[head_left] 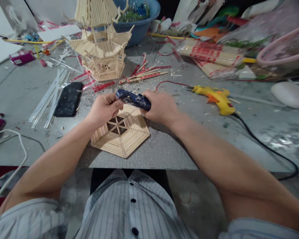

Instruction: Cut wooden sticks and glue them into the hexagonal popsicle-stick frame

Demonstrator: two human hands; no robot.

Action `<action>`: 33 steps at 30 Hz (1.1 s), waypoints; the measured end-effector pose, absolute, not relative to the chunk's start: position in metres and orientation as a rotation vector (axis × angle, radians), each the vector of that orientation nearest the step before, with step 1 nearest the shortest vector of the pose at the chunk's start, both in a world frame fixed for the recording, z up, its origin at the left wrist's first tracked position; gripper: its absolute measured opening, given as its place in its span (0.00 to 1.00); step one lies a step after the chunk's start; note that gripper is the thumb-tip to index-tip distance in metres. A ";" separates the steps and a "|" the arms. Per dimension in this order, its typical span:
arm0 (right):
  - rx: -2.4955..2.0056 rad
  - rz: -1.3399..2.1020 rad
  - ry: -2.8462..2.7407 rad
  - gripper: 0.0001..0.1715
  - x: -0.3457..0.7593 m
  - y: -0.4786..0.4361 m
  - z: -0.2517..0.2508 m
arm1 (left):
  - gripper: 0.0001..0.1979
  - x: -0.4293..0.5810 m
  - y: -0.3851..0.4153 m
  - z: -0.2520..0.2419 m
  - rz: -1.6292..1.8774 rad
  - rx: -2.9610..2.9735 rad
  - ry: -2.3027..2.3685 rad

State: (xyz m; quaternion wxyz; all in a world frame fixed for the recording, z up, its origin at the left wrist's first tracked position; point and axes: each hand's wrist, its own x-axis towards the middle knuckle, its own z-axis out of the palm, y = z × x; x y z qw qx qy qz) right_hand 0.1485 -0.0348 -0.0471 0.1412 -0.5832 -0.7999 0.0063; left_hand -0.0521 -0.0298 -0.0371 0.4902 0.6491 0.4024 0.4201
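Above the far side of a hexagonal panel of thin wooden sticks (124,146), my right hand (161,104) is wrapped round a dark blue hand tool (134,99) with worn, pale-flecked sides. Its working end does not show clearly, so its exact kind is uncertain. My left hand (104,108) is closed in a pinch at the tool's left end. Whatever lies between those fingertips, if anything, is too small to make out. The panel lies on the table below both hands, with spokes crossing a dark opening at its centre.
A stick-built pagoda model (103,49) stands behind my hands, beside a blue basin (144,28). A black phone (68,99) and clear glue sticks (49,96) lie left. A yellow glue gun (218,98) with a black cord lies right; bagged sticks (211,53) lie behind it.
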 end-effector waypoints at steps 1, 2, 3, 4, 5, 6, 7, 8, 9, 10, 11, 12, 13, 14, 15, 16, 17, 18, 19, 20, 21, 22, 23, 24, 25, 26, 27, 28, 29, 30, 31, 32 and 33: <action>-1.686 0.009 -2.306 0.19 0.148 -0.035 -0.047 | 0.11 -0.052 -0.030 -0.037 1.020 1.579 0.981; -1.682 -0.004 -2.303 0.19 0.148 -0.035 -0.047 | 0.11 -0.052 -0.030 -0.037 1.019 1.583 0.986; -1.672 -0.016 -2.302 0.18 0.148 -0.035 -0.048 | 0.11 -0.052 -0.031 -0.036 1.019 1.586 0.991; -1.662 -0.027 -2.298 0.18 0.149 -0.035 -0.048 | 0.11 -0.052 -0.031 -0.036 1.020 1.586 0.997; -1.655 -0.037 -2.293 0.17 0.149 -0.035 -0.049 | 0.11 -0.051 -0.031 -0.036 1.021 1.585 1.002; -1.654 -0.045 -2.287 0.17 0.149 -0.034 -0.049 | 0.12 -0.051 -0.031 -0.036 1.021 1.583 1.005; -1.657 -0.049 -2.283 0.16 0.150 -0.034 -0.050 | 0.12 -0.051 -0.032 -0.035 1.023 1.579 1.008; -1.662 -0.047 -2.280 0.16 0.150 -0.034 -0.050 | 0.12 -0.050 -0.031 -0.035 1.026 1.572 1.009; -1.668 -0.044 -2.277 0.16 0.150 -0.034 -0.050 | 0.12 -0.050 -0.031 -0.035 1.028 1.565 1.008; -1.674 -0.043 -2.274 0.16 0.150 -0.034 -0.051 | 0.13 -0.050 -0.031 -0.035 1.031 1.558 1.007; -1.676 -0.046 -2.272 0.16 0.150 -0.034 -0.051 | 0.13 -0.050 -0.030 -0.036 1.032 1.551 1.005; -1.674 -0.054 -2.272 0.16 0.149 -0.034 -0.051 | 0.13 -0.050 -0.030 -0.036 1.034 1.545 1.004; -1.674 -0.069 -2.266 0.16 0.149 -0.034 -0.051 | 0.12 -0.050 -0.030 -0.037 1.034 1.539 1.005; -1.677 -0.087 -2.256 0.15 0.148 -0.034 -0.052 | 0.12 -0.050 -0.029 -0.037 1.032 1.534 1.009; -1.685 -0.099 -2.246 0.15 0.148 -0.034 -0.052 | 0.11 -0.050 -0.029 -0.038 1.028 1.528 1.017; -1.700 -0.105 -2.233 0.15 0.147 -0.034 -0.052 | 0.11 -0.050 -0.029 -0.038 1.024 1.524 1.024; -1.715 -0.102 -2.218 0.15 0.148 -0.034 -0.052 | 0.10 -0.049 -0.029 -0.038 1.014 1.522 1.032; -1.730 -0.094 -2.198 0.16 0.148 -0.033 -0.052 | 0.10 -0.049 -0.030 -0.037 1.003 1.520 1.039; -1.740 -0.082 -2.175 0.18 0.150 -0.032 -0.052 | 0.09 -0.048 -0.030 -0.036 0.990 1.517 1.043; -1.742 -0.068 -2.153 0.21 0.151 -0.030 -0.053 | 0.09 -0.048 -0.031 -0.034 0.979 1.511 1.045; -1.733 -0.058 -2.132 0.24 0.154 -0.029 -0.053 | 0.09 -0.047 -0.032 -0.033 0.969 1.502 1.048; -1.711 -0.050 -2.120 0.26 0.156 -0.027 -0.055 | 0.08 -0.046 -0.033 -0.031 0.961 1.492 1.054; -1.682 -0.042 -2.121 0.28 0.159 -0.025 -0.056 | 0.08 -0.046 -0.033 -0.030 0.958 1.483 1.058; -1.651 -0.034 -2.131 0.29 0.160 -0.023 -0.058 | 0.08 -0.046 -0.033 -0.029 0.960 1.478 1.058; -1.618 -0.023 -2.152 0.29 0.162 -0.022 -0.059 | 0.09 -0.046 -0.033 -0.029 0.962 1.478 1.055; -1.587 -0.010 -2.173 0.30 0.162 -0.021 -0.061 | 0.09 -0.046 -0.033 -0.030 0.965 1.481 1.048; -1.562 0.005 -2.192 0.30 0.162 -0.021 -0.062 | 0.10 -0.047 -0.032 -0.031 0.968 1.486 1.037; -1.540 0.017 -2.205 0.31 0.161 -0.022 -0.063 | 0.11 -0.048 -0.031 -0.032 0.970 1.494 1.022; -1.520 0.026 -2.214 0.31 0.160 -0.023 -0.063 | 0.12 -0.049 -0.030 -0.035 0.972 1.503 1.006; -1.501 0.029 -2.220 0.31 0.159 -0.024 -0.063 | 0.13 -0.050 -0.029 -0.037 0.973 1.513 0.993; -1.486 0.028 -2.224 0.30 0.158 -0.025 -0.063 | 0.13 -0.051 -0.028 -0.039 0.976 1.525 0.983; -1.476 0.024 -2.230 0.30 0.157 -0.026 -0.062 | 0.14 -0.052 -0.027 -0.040 0.980 1.534 0.974; -1.468 0.020 -2.238 0.30 0.156 -0.027 -0.061 | 0.14 -0.052 -0.027 -0.042 0.983 1.542 0.964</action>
